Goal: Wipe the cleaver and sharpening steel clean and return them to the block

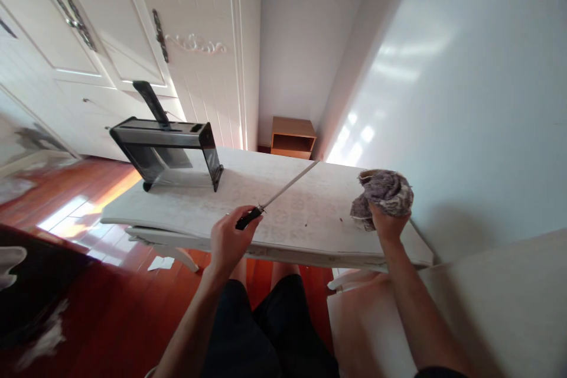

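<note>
My left hand (233, 235) is closed round the black handle of a honing steel (290, 183), near the front edge of the white table (248, 177). Its thin grey rod points away and to the right, toward the table's back edge. At the table's right end, my right hand (390, 225) grips a bunched grey-brown cloth (385, 194); its fingers are partly hidden by the folds. A knife block (163, 137) with clear sides and a dark frame stands on the left of the table. One black-handled knife (150, 101) is in it, with its wide blade showing through the side.
White cabinets (204, 0) rise behind the table on the left. A white wall (465, 130) borders the right side. Behind the table stands a small wooden cubby (293, 130). The floor (115, 307) is reddish wood, with a scrap of white paper (161, 263) on it.
</note>
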Demonstrator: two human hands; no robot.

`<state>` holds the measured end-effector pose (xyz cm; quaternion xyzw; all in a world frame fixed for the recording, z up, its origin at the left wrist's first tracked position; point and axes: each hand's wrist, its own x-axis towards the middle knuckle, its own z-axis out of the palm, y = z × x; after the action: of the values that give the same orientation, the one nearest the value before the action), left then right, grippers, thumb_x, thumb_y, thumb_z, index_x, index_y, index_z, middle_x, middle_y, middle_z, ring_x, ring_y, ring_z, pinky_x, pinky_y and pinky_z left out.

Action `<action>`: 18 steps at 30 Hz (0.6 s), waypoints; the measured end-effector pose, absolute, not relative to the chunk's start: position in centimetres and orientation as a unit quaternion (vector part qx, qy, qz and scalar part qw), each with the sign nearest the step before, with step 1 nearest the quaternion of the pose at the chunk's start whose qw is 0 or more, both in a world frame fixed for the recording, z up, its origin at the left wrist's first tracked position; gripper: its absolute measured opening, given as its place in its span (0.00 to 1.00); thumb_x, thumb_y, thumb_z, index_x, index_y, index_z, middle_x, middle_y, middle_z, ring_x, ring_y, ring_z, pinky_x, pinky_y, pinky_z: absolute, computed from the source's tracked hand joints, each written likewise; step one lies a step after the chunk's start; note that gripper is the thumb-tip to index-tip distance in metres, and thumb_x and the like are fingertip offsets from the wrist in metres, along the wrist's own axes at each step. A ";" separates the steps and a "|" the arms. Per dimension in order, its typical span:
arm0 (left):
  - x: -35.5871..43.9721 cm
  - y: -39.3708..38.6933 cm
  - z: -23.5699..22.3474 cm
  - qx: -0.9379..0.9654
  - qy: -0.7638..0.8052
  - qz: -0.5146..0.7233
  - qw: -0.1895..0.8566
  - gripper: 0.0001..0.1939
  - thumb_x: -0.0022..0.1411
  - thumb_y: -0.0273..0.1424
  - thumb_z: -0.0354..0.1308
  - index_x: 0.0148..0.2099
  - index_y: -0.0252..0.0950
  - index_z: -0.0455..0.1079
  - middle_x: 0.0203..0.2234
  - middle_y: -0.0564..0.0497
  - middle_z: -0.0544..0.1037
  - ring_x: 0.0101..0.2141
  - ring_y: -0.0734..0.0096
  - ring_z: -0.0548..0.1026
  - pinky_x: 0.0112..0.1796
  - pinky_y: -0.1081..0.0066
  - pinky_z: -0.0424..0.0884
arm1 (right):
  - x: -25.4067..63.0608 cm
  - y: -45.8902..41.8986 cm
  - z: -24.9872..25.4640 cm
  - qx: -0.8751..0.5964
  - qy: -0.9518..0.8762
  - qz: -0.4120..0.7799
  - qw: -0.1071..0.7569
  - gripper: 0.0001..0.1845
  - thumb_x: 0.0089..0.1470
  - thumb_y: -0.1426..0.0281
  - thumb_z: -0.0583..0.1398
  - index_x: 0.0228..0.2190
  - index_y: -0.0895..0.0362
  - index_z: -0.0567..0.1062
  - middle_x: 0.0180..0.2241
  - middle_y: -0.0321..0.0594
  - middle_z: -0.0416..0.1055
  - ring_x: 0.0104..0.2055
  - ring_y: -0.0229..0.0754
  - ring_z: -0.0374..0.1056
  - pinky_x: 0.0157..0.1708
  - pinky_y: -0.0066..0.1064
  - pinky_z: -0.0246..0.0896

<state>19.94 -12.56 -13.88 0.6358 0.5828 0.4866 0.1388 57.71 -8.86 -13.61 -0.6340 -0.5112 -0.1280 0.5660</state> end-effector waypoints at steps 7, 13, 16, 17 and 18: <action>16.1 -12.2 -11.9 0.644 0.583 0.489 0.077 0.12 0.57 0.40 0.66 0.42 0.42 0.78 0.35 0.55 0.82 0.36 0.67 0.80 0.39 0.72 0.71 | 63.0 -7.3 -9.1 -0.775 -0.612 -0.107 0.118 0.36 0.56 0.66 0.59 0.65 0.52 0.60 0.58 0.49 0.66 0.51 0.59 0.71 0.49 0.45 0.66; 16.7 -11.9 -12.0 0.614 0.603 0.493 0.130 0.16 0.54 0.44 0.67 0.43 0.43 0.79 0.34 0.55 0.82 0.37 0.64 0.80 0.39 0.70 0.71 | 65.3 -6.0 -9.5 -0.862 -0.506 -0.019 0.025 0.43 0.56 0.55 0.62 0.65 0.59 0.54 0.53 0.55 0.66 0.53 0.63 0.69 0.48 0.45 0.65; 17.5 -11.6 -12.0 0.603 0.606 0.497 0.150 0.17 0.52 0.45 0.68 0.42 0.43 0.79 0.34 0.54 0.82 0.37 0.61 0.81 0.40 0.68 0.72 | 65.3 -6.0 -11.3 -0.862 -0.506 0.012 0.009 0.51 0.55 0.53 0.64 0.67 0.62 0.49 0.57 0.59 0.63 0.56 0.63 0.67 0.51 0.45 0.63; 17.8 -11.6 -11.9 0.602 0.606 0.499 0.149 0.18 0.52 0.45 0.68 0.42 0.42 0.79 0.34 0.54 0.82 0.38 0.61 0.81 0.41 0.67 0.72 | 65.1 -6.0 -11.9 -0.860 -0.510 0.012 0.006 0.51 0.55 0.52 0.64 0.67 0.63 0.49 0.57 0.60 0.62 0.57 0.63 0.66 0.51 0.45 0.63; 18.0 -11.5 -11.9 0.602 0.606 0.499 0.147 0.18 0.51 0.45 0.68 0.42 0.42 0.79 0.34 0.54 0.82 0.38 0.60 0.81 0.41 0.67 0.72 | 64.9 -5.9 -12.5 -0.858 -0.513 0.007 0.006 0.52 0.55 0.51 0.64 0.68 0.63 0.49 0.58 0.61 0.61 0.57 0.63 0.66 0.51 0.46 0.64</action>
<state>17.97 -11.49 -11.89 0.6022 0.6055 0.4992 0.1468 64.95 -5.94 -12.47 -0.8584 -0.5128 0.0071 0.0056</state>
